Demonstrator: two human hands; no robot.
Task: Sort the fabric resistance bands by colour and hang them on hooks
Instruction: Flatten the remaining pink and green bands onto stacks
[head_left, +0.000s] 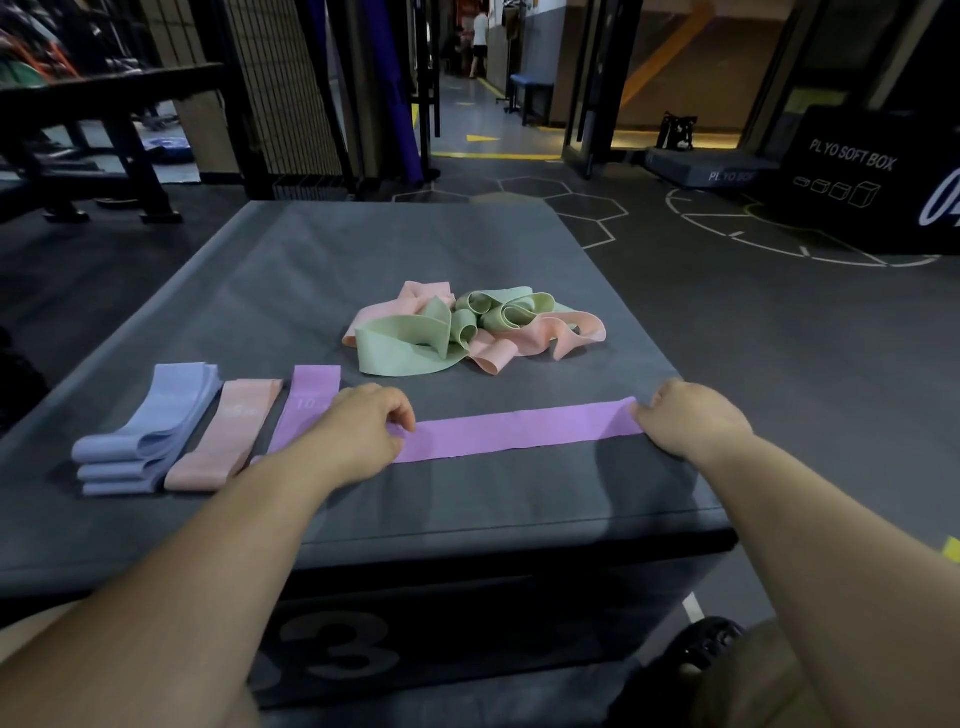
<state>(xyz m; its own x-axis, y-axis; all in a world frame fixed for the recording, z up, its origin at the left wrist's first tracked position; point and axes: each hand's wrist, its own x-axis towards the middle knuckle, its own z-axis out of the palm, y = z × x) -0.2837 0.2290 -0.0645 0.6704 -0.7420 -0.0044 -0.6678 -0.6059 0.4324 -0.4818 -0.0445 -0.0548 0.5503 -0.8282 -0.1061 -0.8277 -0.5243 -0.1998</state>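
My left hand (363, 426) and right hand (691, 421) each pinch one end of a purple band (519, 431), stretched flat on the grey box (467, 509). Its long axis runs left to right between them. The folded purple band (306, 405) lies just beside my left hand.

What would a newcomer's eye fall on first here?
The purple band lies stretched near the front of the grey box, one end in the left hand, the other in the right hand. Behind it lies a tangled heap of green and pink bands; at the left, folded bands sit sorted by colour.
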